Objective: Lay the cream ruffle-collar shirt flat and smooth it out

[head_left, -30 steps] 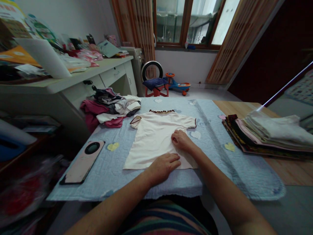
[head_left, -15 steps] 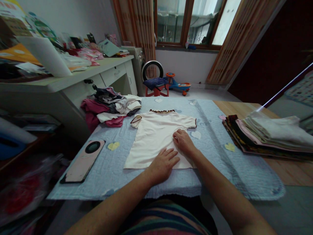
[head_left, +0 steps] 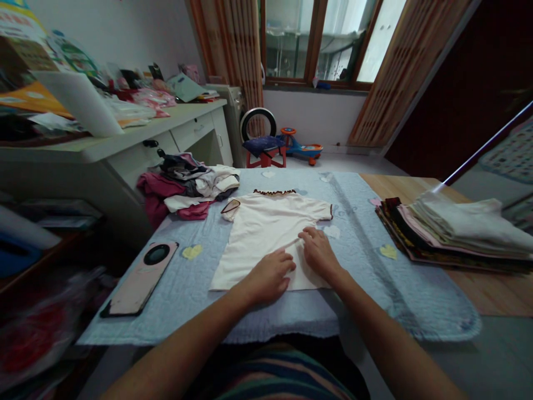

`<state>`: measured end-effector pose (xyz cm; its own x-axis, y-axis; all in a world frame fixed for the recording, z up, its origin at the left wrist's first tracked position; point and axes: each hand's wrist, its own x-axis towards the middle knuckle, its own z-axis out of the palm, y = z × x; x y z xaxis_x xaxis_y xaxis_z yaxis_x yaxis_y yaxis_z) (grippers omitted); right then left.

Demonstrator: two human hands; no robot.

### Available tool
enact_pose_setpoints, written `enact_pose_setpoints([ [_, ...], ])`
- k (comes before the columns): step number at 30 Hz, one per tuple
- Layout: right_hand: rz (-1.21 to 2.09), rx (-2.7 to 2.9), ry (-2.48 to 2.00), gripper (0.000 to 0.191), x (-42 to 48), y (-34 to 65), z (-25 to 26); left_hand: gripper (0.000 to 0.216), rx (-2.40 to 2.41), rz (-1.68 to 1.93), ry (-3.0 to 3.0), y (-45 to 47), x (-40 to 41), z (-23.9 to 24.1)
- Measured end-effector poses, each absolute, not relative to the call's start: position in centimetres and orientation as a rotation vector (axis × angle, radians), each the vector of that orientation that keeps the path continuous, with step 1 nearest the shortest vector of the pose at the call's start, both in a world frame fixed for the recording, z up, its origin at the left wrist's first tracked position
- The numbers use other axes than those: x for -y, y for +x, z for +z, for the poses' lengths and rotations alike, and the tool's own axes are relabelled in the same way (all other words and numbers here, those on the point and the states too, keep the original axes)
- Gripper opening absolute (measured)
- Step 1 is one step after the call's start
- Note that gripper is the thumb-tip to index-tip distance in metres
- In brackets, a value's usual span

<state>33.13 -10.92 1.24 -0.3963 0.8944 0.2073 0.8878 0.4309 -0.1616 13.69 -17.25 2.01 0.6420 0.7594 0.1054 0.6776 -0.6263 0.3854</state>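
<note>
A white short-sleeved shirt (head_left: 254, 239) lies spread on the blue quilted cloth, its dark ruffled collar pointing away from me. Dark trim edges both sleeves. My left hand (head_left: 270, 275) rests on the lower middle of the shirt, palm down, fingers loosely bent and holding nothing that I can see. Slightly farther out, my right hand (head_left: 320, 253) touches the shirt's right side with bent, slightly parted fingers. A shallow crease runs through the fabric between the hands. The right hand covers part of the shirt's right edge.
A pink phone (head_left: 141, 280) lies at the left of the quilted cloth (head_left: 362, 289). Beyond it is a rumpled heap of clothes (head_left: 187, 186). Folded garments (head_left: 453, 228) are stacked at the right. A cluttered white desk (head_left: 195, 125) stands left; a red stool (head_left: 265, 158) is behind the table.
My left hand has drawn slightly left and its fingers have curled from lying flat. My right hand has shifted a little right and nearer, its fingers looser. The shirt lies much the same.
</note>
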Motion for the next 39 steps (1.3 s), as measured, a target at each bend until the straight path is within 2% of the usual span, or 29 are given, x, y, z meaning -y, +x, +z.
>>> enact_pose_setpoints([
  [5, 0.086, 2.423, -1.438, 0.023, 13.4, 31.9, 0.5, 0.030, -1.544, 0.454, 2.462, 10.9, 11.9, 3.2],
  [11, 0.091, 2.402, -1.440, 0.020, 13.9, 31.6, 0.6, 0.033, -1.998, 0.359, 2.345, 8.8, 6.0, 2.5],
  [17, 0.140, 2.409, -1.423, 0.027, 13.9, 31.9, 0.5, 0.018, -2.006, 0.322, 2.246, 8.8, 4.1, 1.8],
  [24, 0.192, 2.474, -1.333, 0.037, 14.2, 32.1, 0.2, 0.017, -1.962, 0.295, 2.275, 8.6, 3.7, 1.9],
  [39, 0.149, 2.468, -1.401, 0.043, 14.3, 32.0, 0.1, 0.026, -2.035, 0.274, 2.493, 9.4, 5.4, 1.6],
])
